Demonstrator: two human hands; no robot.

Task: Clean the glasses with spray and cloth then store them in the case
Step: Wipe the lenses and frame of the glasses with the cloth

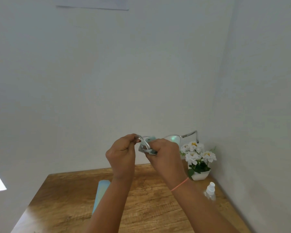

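**Glasses held up and wrapped in cloth above the table**

Both hands were raised over the wooden table, in front of a pale wall. The left hand had its fingers curled and pinched one end of the glasses near the hinge. The right hand, just beside it at three o'clock, gripped the bluish cloth, bunched around the near lens. The other lens showed clear of the cloth at one o'clock from the right hand, with its temple arm stretching on toward the corner of the wall. A pink band circled the right wrist.

The light blue case lay on the table at seven o'clock from the hands, partly hidden by the left forearm; whether it was open could not be told. The spray bottle stood at four o'clock, near the table's right edge. A white pot of white flowers stood in the far corner at three o'clock.
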